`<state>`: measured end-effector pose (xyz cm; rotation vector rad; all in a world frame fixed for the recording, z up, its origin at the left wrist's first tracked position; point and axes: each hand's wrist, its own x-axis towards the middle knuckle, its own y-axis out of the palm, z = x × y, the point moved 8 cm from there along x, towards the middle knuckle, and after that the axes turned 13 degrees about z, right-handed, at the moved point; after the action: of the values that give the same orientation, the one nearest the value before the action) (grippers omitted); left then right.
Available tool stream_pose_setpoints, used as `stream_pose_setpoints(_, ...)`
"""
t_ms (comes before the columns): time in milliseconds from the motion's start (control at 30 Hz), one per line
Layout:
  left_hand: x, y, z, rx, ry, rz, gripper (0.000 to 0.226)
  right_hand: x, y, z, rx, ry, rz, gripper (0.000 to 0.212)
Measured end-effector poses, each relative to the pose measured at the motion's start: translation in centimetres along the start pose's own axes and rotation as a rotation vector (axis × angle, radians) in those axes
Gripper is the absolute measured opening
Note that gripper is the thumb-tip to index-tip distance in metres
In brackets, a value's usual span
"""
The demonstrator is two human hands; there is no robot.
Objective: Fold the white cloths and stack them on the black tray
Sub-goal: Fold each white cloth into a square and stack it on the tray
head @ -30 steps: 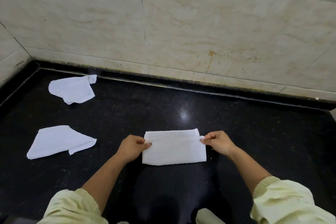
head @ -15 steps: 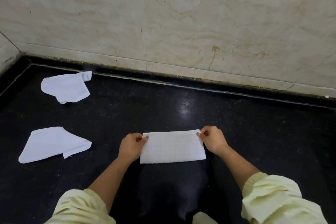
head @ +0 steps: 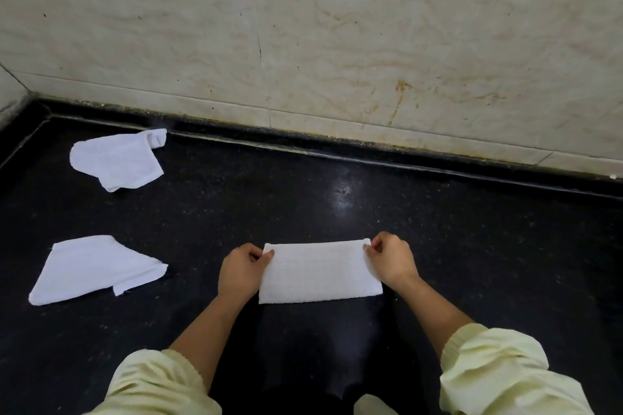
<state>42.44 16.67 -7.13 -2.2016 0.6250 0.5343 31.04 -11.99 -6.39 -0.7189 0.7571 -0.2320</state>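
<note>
A white cloth [head: 318,272] lies folded into a flat rectangle on the black counter [head: 472,246] in front of me. My left hand [head: 241,271] pinches its far left corner. My right hand [head: 391,259] pinches its far right corner. Two more white cloths lie loose at the left: a crumpled one [head: 118,160] near the back wall and a roughly folded, triangular one [head: 94,268] nearer to me. No black tray shows in this view.
A beige tiled wall [head: 337,44] rises behind the counter and meets a side wall at the far left corner. Pale yellow sleeves [head: 499,371] cover both my forearms at the bottom of the view.
The far edge of the cloth has been squared up flush with the layer beneath; the offset strip along the top is gone. Both hands keep their corners. The view has tilted slightly.
</note>
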Motion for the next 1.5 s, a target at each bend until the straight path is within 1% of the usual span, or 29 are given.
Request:
stream_pose_setpoints(200, -0.4, -0.7, 0.1, 0.037, 0.010, -0.034, 0.019, -0.8, -0.9, -0.3, -0.067, 0.011, -0.094, 0.023)
stream_pose_setpoints(300, -1.2, -1.2, -0.2, 0.046, 0.079, -0.067, 0.020, -1.6, -1.5, 0.0, -0.013, -0.040, -0.131, 0.018)
stream_pose_setpoints(367, -2.2, -1.0, -0.7, 0.070, 0.158, -0.085, 0.016, -2.5, -1.4, 0.3, 0.015, -0.102, -0.141, 0.012)
stream_pose_setpoints(467, -3.6, 0.3, -1.0, 0.120, 0.245, -0.049, 0.012, -4.0, -0.1, 0.6, -0.044, -0.198, -0.082, 0.008)
stream_pose_setpoints(567, -4.1, 1.5, -0.1, 0.147, 0.243, 0.010, 0.017, -5.0, 1.9, 0.3, -0.154, -0.213, -0.010, 0.012)
stream_pose_setpoints(667, -4.3, 2.0, 0.5, 0.189, 0.232, 0.017, 0.025, -5.4, 2.3, -0.3, -0.188, -0.168, -0.015, 0.016)
stream_pose_setpoints(800, -4.5, 2.1, 1.5, 0.183, 0.202, 0.043, 0.037, -5.5, 2.1, -1.1, -0.129, -0.090, -0.041, 0.016)
stream_pose_setpoints(933, -4.6, 1.8, 2.2, 0.112, 0.188, 0.047, 0.046, -5.3, 1.8, -1.3, 0.034, 0.011, -0.075, 0.033)
stream_pose_setpoints(1033, -4.5, 1.7, 2.5, 0.071, 0.191, 0.057, 0.048, -4.8, 2.0, -1.4, 0.107, 0.100, -0.047, 0.039)
stream_pose_setpoints(1167, -4.4, 1.8, 2.8, -0.012, 0.182, 0.081, 0.048, -4.5, 2.3, -1.5, 0.191, 0.178, -0.004, 0.034)
stream_pose_setpoints(1267, -4.3, 1.8, 2.9, -0.060, 0.184, 0.085, 0.047, -4.4, 2.5, -1.4, 0.207, 0.223, 0.010, 0.033)
stream_pose_setpoints(1300, -4.3, 1.8, 3.0, -0.065, 0.184, 0.081, 0.047, -4.2, 2.6, -1.5, 0.209, 0.230, 0.011, 0.029)
stream_pose_setpoints(1367, -4.3, 1.8, 3.1, -0.080, 0.181, 0.075, 0.048, -4.1, 2.6, -1.4, 0.233, 0.218, 0.008, 0.017)
stream_pose_setpoints(1500, -4.3, 1.7, 3.2, -0.114, 0.186, 0.077, 0.050, -4.1, 2.1, -1.1, 0.376, 0.179, -0.011, 0.017)
